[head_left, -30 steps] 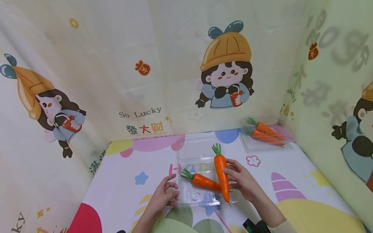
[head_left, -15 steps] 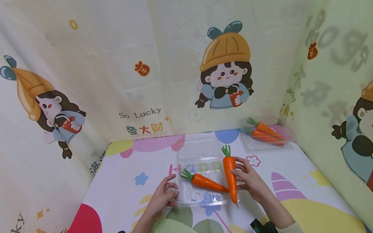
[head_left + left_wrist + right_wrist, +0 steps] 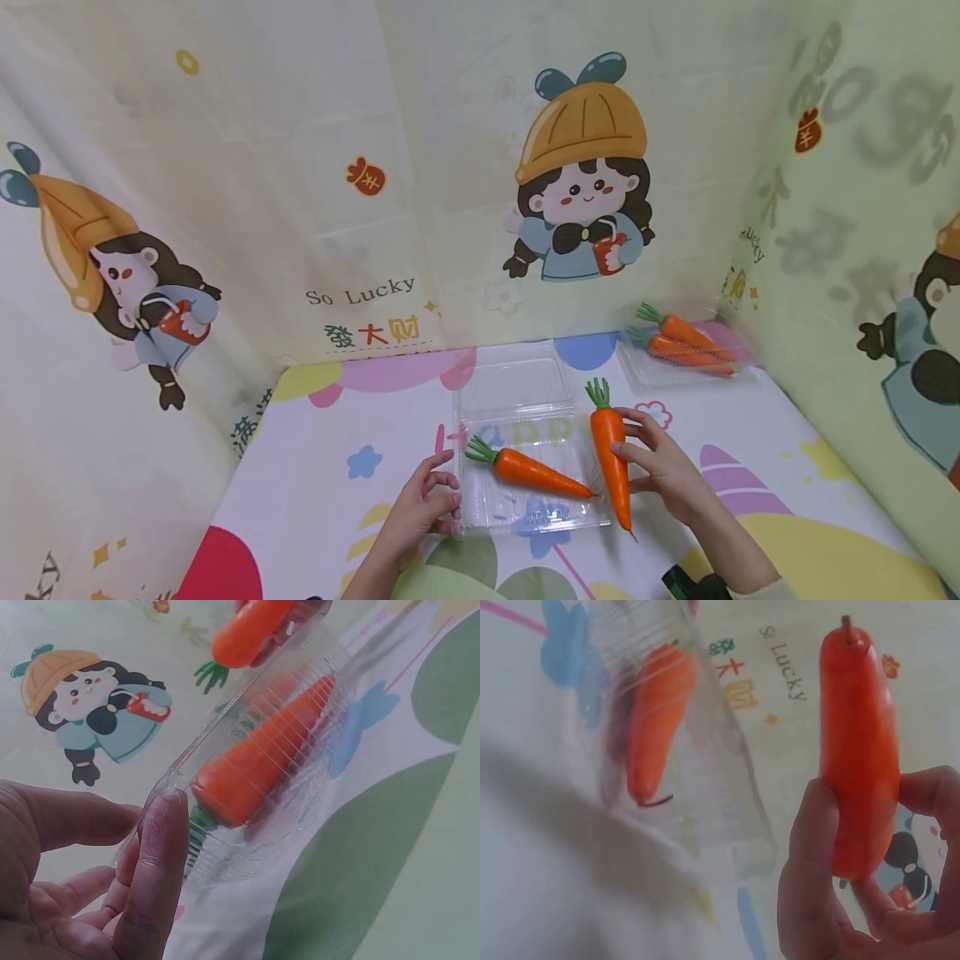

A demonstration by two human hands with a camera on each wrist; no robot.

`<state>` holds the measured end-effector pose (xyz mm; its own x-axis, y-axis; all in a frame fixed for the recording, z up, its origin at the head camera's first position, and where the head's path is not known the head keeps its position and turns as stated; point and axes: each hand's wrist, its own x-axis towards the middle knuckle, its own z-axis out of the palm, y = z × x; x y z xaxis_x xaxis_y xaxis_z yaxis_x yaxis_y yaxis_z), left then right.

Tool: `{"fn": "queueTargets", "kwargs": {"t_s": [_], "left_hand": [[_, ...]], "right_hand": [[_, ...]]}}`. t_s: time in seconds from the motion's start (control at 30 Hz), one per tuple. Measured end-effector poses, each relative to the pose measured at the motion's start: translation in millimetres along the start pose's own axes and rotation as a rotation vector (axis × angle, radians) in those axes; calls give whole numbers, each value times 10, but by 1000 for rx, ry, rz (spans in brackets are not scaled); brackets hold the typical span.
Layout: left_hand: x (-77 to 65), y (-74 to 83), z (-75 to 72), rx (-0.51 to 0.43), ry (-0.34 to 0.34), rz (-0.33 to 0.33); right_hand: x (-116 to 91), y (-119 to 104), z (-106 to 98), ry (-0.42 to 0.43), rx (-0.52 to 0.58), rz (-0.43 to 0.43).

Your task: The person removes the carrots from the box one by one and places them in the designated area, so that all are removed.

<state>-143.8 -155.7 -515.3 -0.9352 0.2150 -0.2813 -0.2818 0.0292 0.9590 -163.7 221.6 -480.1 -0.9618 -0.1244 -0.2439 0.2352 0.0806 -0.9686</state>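
An orange carrot (image 3: 612, 467) with a green top is held between the fingers and thumb of my right hand (image 3: 667, 467), just past the right side of a clear plastic clamshell box (image 3: 517, 518). Its leafy end points away from me. A second carrot (image 3: 540, 472) lies slantwise in the box's near half, leaves to the left; its tip reaches toward the right wall. My left hand (image 3: 422, 508) is at the box's left side. In the left wrist view, thumb (image 3: 159, 847) and forefinger pinch the rim. The box's lid (image 3: 513, 383) lies folded back, away from me.
At the far right corner stands another clear box (image 3: 637, 375) with two carrots (image 3: 678, 350) in it. Patterned curtains (image 3: 450, 167) rise behind and at both sides of the table. The table cover (image 3: 300, 517) shows to the left of the box.
My right hand has carried its carrot to the right, from over the box to beyond its right edge. The carrot in the box now shows in full. My left hand has stayed put.
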Motion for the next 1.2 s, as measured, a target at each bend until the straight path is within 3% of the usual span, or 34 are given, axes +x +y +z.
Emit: {"fn": "queueTargets", "kwargs": {"t_s": [0.47, 0.8, 1.2], "left_hand": [[-27, -8, 3, 4, 8, -8], [-20, -6, 7, -1, 10, -12], [-3, -4, 6, 17, 14, -28]], "right_hand": [[35, 107, -119, 93, -253, 15], [116, 192, -172, 147, -510, 31], [159, 237, -236, 161, -624, -1]]}}
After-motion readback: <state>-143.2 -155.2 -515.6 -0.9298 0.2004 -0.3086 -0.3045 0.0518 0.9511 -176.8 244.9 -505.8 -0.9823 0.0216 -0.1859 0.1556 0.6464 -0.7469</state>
